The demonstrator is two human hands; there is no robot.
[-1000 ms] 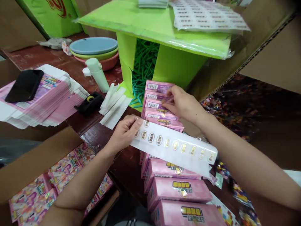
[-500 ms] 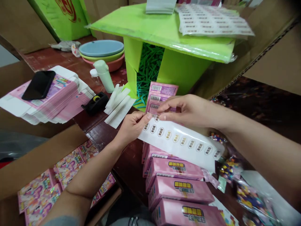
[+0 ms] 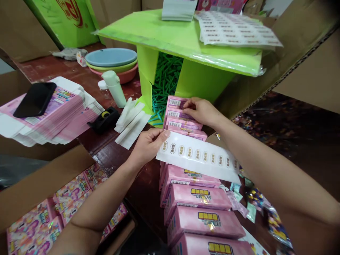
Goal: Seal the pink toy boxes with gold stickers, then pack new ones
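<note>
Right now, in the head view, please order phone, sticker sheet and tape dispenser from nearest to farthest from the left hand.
1. Sticker sheet, held by the left hand.
2. Tape dispenser, leftward on the table.
3. Phone, farther left, on stacked cartons.

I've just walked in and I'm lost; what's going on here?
A person's left hand grips one end of a white strip of oval stickers above a row of pink boxes. The right hand is at the far end of that row; whether it holds a sticker cannot be made out.
</note>
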